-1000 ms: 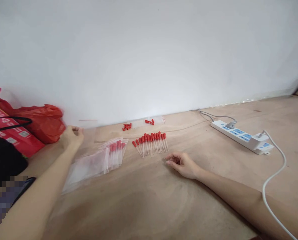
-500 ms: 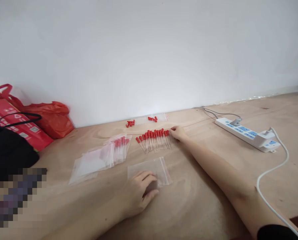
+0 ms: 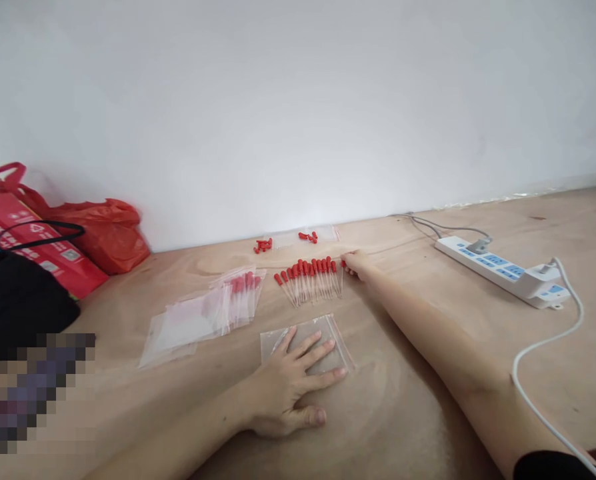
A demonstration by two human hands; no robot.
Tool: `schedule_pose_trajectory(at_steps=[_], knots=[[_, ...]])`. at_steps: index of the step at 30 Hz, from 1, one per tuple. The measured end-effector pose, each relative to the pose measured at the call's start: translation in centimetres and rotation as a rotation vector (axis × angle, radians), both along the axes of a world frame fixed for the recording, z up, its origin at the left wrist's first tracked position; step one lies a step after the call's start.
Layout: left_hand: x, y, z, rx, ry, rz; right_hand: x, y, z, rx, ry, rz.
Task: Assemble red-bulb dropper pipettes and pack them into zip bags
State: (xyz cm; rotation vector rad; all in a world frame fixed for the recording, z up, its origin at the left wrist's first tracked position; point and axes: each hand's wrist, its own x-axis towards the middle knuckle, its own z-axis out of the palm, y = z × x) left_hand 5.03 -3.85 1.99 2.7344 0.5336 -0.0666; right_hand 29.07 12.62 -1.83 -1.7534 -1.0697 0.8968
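My left hand (image 3: 298, 380) lies flat with fingers spread on a clear zip-lock bag (image 3: 338, 340), covering much of it. Behind the bag, several droppers (image 3: 308, 277) with red rubber bulbs and thin clear tubes lie side by side in a fanned row. At the row's right end, my right hand (image 3: 358, 264) pinches a dropper (image 3: 343, 265) by its red bulb, its tube pointing toward me. To the left, overlapping zip-lock bags (image 3: 183, 327) are stacked, and the ones at the back (image 3: 245, 287) have red-bulbed droppers inside.
Loose red bulbs (image 3: 264, 246) and a clear bag (image 3: 328, 235) lie near the wall. A white power strip (image 3: 498, 270) with a white cable (image 3: 523, 353) is at right. Red bags (image 3: 108, 233) and a black cloth item (image 3: 23, 300) stand at left.
My left hand has spread its fingers and flattened onto the clear bag. My right hand has drawn the end dropper slightly to the right, away from the row.
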Motion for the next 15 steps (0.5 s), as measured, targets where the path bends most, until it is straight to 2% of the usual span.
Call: schedule_pose_trajectory(at_steps=[4, 9, 10, 12, 15], knots=[[-0.1, -0.1, -0.3, 0.057, -0.042, -0.013, 0.9, -2.6, 0.3, 0.103, 0.163, -0.043], [-1.3, -0.5, -1.5, 0.217, -0.259, 0.125, 1.5, -8.7, -0.3, 0.23, 0.303, -0.066], [-1.6, -0.6, -1.7, 0.225, -0.27, 0.147, 1.4, -9.9, -0.6, 0.28, 0.39, -0.055], [-2.0, -0.6, -1.8, 0.217, -0.25, 0.176, 1.1, -11.6, -0.9, 0.334, 0.501, -0.04], [-2.2, -0.5, -1.4, 0.183, -0.159, 0.163, 0.5, -12.8, -1.0, 0.363, 0.57, -0.024]])
